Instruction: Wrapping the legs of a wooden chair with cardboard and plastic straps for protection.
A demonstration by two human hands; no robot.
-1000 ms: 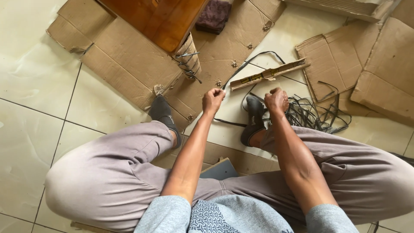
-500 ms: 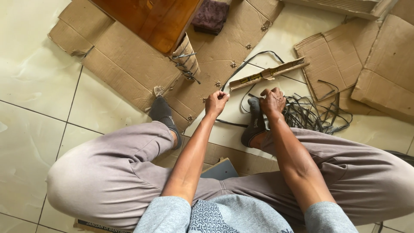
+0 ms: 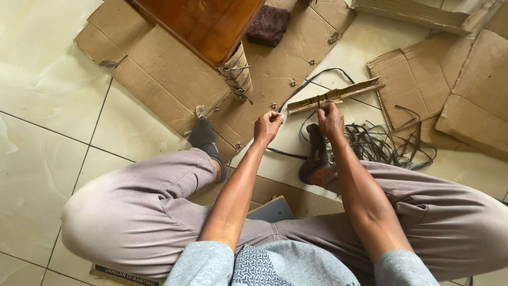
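Hands at centre frame, as I see them from the head view: my right hand (image 3: 330, 117) has its fingers clamped on a black strap (image 3: 296, 95) where the strap crosses a short cardboard strip (image 3: 334, 95), and the strip lies aslant on the floor tiles (image 3: 47, 106) just beyond that hand. My left hand (image 3: 267, 126) sits just left of it, fingers together in a pinch; I cannot tell for certain what they grip, though the strap runs close by its fingertips. The strap loops far and left over a flattened cardboard sheet (image 3: 164, 90). A tangle of black straps (image 3: 389, 143) lies right of the right hand, near my right foot in a dark sock (image 3: 316, 153). My left foot (image 3: 203, 139) rests on the sheet's near edge. At the far side stands a brown wooden piece of furniture (image 3: 203, 24) with a wrapped leg (image 3: 238, 74), and a dark cloth (image 3: 269, 24) lies beside it. More cardboard pieces (image 3: 455, 90) lie far right.
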